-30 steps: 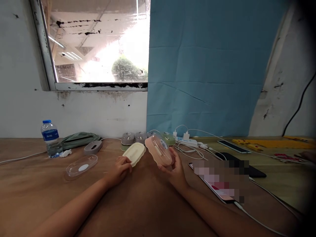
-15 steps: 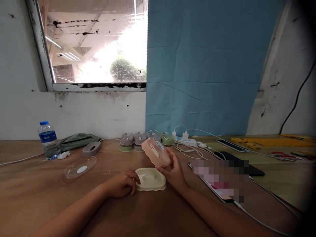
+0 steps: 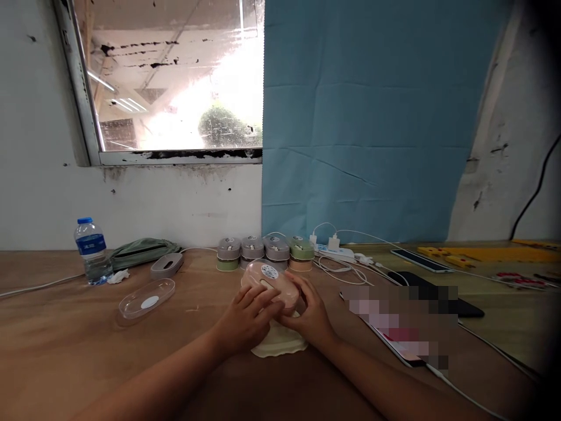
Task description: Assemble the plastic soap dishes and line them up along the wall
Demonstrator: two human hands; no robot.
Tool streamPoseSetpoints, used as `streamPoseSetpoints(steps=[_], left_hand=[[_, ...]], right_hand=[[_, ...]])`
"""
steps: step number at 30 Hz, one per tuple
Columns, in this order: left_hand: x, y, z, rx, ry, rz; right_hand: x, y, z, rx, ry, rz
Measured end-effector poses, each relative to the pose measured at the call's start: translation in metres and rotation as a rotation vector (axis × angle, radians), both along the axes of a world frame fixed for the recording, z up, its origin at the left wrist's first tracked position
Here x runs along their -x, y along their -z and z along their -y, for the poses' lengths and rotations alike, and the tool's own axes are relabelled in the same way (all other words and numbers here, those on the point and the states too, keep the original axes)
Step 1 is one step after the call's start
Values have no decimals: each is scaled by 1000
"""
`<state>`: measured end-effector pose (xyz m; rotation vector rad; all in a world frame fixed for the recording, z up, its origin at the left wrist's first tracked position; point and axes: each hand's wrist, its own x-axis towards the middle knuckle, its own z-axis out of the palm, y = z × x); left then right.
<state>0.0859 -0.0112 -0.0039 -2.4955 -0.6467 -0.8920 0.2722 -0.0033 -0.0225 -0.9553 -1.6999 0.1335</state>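
Observation:
A pink oval plastic box (image 3: 284, 287) with a clear cover and a round white label is tilted up in front of me. My right hand (image 3: 313, 313) grips its right end, thumb below and fingers at the back. Across its near left side lie the bent fingers of my left hand (image 3: 248, 318), pressed against the box. Just beneath and behind both hands is a cream wavy-edged plastic tray (image 3: 278, 346), partly covered by them. A clear oval lid (image 3: 164, 292) with a round label rests on the table to the left, beside a grey oval lid (image 3: 166, 266) with a slot.
Several stacked two-tone boxes (image 3: 277, 248) stand along the wall. At the left are a water bottle (image 3: 93, 257), a green pouch (image 3: 146, 251) and crumpled tissue (image 3: 118, 276). To the right lie a power strip (image 3: 335, 252), white cables, a phone (image 3: 421, 261) and a blurred-out screen device (image 3: 394, 339).
My left hand has left the cream tray and come up onto the pink box. The box has been lowered a little over the tray. The view has shifted slightly.

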Motion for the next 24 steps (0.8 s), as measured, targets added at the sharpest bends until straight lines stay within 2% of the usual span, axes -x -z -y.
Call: streamPoseSetpoints(steps=[7,12,17,20,24], left_hand=[[-48,-15,-11,-141,-111,-112],[-58,-25,-9,-214,-241,-235],[-29,-19,-12,-146,-332,-234],[6,-12,-20,-59,-416,-169],[50,-3,-28,22,-589,-133]], right_hand=[[-3,8,-7,8,56,-120],[-5,12,-13,71,-6,-171],[-1,14,-12,257,-202,-185],[-2,14,-11,297,-166,-162],[-5,12,-11,264,-51,-86]])
